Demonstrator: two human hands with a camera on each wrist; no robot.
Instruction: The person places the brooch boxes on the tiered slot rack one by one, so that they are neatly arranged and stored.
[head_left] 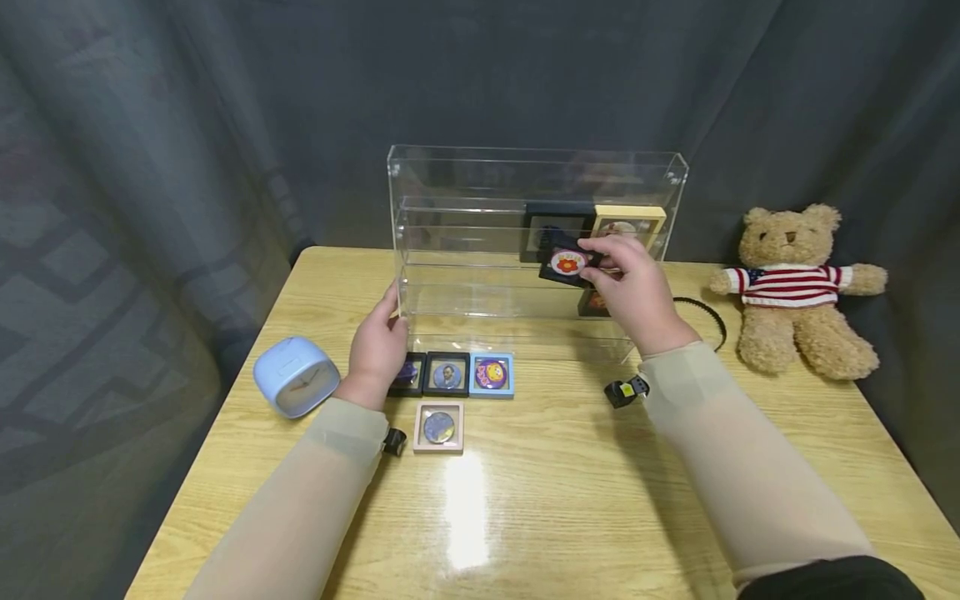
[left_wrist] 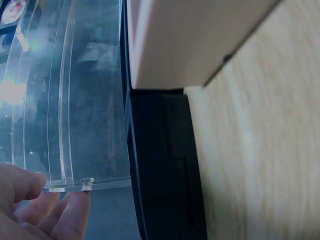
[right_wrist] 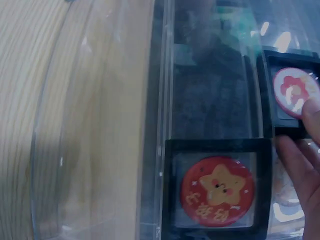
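Note:
A clear acrylic display rack (head_left: 536,153) with several shelves stands on the table. My left hand (head_left: 377,343) grips its left side edge, thumb on one face and fingers behind, as the left wrist view shows. My right hand (head_left: 633,287) pinches a black square frame (head_left: 567,263) holding a white round badge with a red flower, held at a shelf in the rack's right half. Behind it sit another black frame (head_left: 534,237) and a yellow frame (head_left: 628,213). On the shelf below is a black frame with a red star badge (right_wrist: 217,190), partly hidden by my hand in the head view.
Before the rack lie two black frames, one with a portrait badge (head_left: 447,376), a light blue frame (head_left: 492,395) and a pink frame (head_left: 438,449). A blue clock (head_left: 294,375) stands left. Right are a teddy bear (head_left: 787,292) and a black toothed hoop (head_left: 722,325).

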